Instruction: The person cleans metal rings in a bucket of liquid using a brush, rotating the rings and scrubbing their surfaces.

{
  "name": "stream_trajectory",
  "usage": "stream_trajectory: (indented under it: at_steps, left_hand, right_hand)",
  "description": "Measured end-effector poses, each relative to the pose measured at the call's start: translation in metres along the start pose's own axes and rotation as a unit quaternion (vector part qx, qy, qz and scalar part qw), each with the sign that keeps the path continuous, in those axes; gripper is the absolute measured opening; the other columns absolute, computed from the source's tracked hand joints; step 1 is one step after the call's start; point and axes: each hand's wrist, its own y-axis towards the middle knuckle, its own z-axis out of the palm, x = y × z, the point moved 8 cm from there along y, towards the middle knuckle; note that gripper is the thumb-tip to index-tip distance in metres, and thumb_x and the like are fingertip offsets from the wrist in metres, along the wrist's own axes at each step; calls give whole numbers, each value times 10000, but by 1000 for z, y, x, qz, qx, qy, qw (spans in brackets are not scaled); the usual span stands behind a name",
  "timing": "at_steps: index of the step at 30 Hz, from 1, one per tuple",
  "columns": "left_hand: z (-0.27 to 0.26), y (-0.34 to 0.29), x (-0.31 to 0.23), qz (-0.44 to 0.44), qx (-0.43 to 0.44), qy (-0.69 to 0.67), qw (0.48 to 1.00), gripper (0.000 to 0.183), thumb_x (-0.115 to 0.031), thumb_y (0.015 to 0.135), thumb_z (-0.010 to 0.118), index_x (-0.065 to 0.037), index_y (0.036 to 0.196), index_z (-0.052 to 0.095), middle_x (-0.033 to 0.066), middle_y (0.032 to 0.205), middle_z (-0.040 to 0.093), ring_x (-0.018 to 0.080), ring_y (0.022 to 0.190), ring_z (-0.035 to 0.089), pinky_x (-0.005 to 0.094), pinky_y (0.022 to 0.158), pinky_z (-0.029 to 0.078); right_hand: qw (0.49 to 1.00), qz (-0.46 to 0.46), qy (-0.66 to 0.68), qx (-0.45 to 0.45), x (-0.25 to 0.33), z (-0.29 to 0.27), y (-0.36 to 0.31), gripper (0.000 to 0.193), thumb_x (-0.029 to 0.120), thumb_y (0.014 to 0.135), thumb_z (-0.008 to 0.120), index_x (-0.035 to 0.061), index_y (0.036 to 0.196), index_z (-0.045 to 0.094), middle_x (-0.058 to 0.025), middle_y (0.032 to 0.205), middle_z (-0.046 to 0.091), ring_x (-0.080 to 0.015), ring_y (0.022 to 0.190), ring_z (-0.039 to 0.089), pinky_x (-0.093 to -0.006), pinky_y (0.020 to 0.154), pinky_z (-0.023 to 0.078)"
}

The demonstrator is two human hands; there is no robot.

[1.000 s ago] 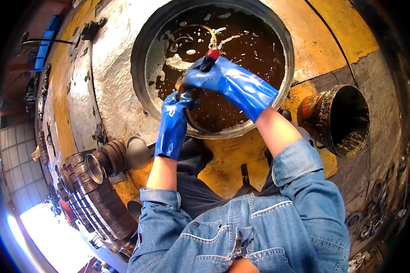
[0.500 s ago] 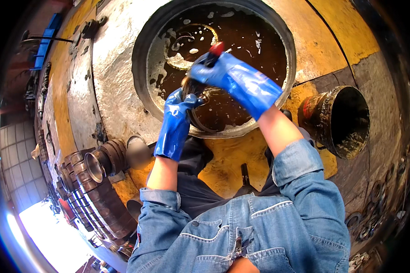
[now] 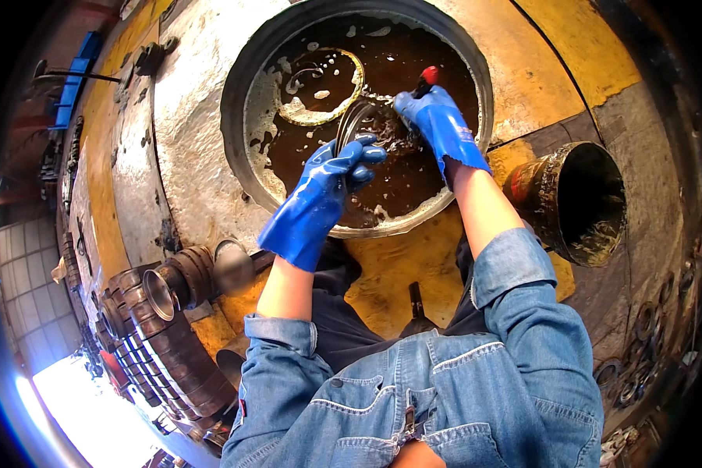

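A wide round tub (image 3: 238, 132) of brown, foamy liquid stands in front of me. My left hand (image 3: 320, 187), in a wet blue rubber glove, is closed on a dark metal ring (image 3: 355, 118) tilted over the liquid. My right hand (image 3: 438, 129), gloved the same way, grips a tool by its black handle (image 3: 429, 76) with a red end. The tool's working end is hidden by the hand and splashing liquid, so its kind cannot be made out. Farther left in the tub, a yellowish ring (image 3: 360, 74) lies at the liquid's surface, with foam patches around it.
A grimy bucket (image 3: 534, 191) lies tipped on its side right of the tub. Stacked metal rings (image 3: 191, 273) stand at the left. More rings (image 3: 645, 327) lie on the floor at the lower right. Worn yellow and grey plates (image 3: 203, 140) cover the floor.
My right hand has moved right, away from the left hand, and down to the liquid, which now splashes. My left hand has shifted slightly right; the ring in it shows more clearly.
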Motion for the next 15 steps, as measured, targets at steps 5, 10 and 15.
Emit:
stream_trajectory:
  at_steps: [5, 10, 15]
  left_hand:
    - [2, 1, 8, 126, 2, 68, 990, 443, -135, 1042, 659, 31, 1443, 568, 208, 1312, 698, 310, 1205, 689, 417, 1039, 573]
    - [-26, 17, 27, -86, -7, -42, 995, 525, -367, 1123, 516, 69, 1412, 558, 199, 1135, 737, 251, 948, 715, 402, 882, 600]
    - [-64, -17, -6, 87, -140, 138, 977, 417, -258, 1067, 617, 100, 1280, 640, 199, 1090, 761, 224, 882, 732, 341, 842, 607]
  right_hand:
    - [991, -83, 41, -100, 3, -34, -5, 441, 335, 917, 748, -27, 1165, 715, -134, 1027, 752, -227, 913, 681, -372, 870, 530]
    - [994, -80, -33, -73, -8, -43, 2, 435, 384, 898, 738, -12, 1075, 720, -169, 952, 740, -283, 901, 699, -401, 874, 536]
    - [986, -83, 84, 115, 31, 17, -12, 347, 399, 877, 762, 62, 961, 759, -101, 912, 740, -222, 897, 672, -363, 894, 512]
